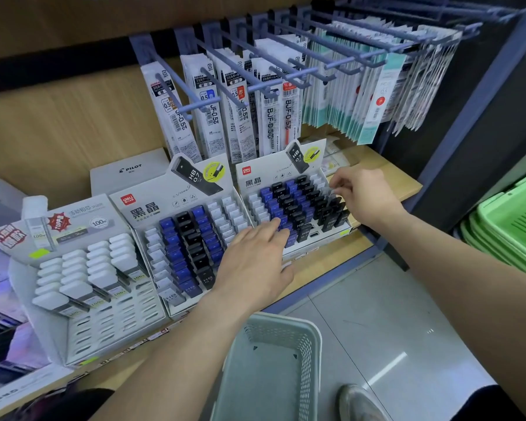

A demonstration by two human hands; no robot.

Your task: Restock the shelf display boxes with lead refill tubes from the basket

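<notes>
Three display boxes stand on the wooden shelf. The left box (82, 299) holds white tubes. The middle box (152, 214) and the right box (255, 180) hold rows of blue, black and white lead refill tubes (295, 205). My left hand (252, 262) reaches forward with straight fingers, its tips touching the blue tubes in the right box's front-left rows. My right hand (365, 196) hovers over that box's right-hand column, fingers curled and pinching a tube that is mostly hidden. The pale perforated basket (313, 338) sits below my arms, and I see nothing inside it.
Pen refill packets (240, 110) hang from blue pegs (286, 77) just above the boxes. A white PILOT box (128, 171) stands behind the middle box. Green baskets (513, 226) are stacked at the right. A shoe (359, 402) rests on the tiled floor.
</notes>
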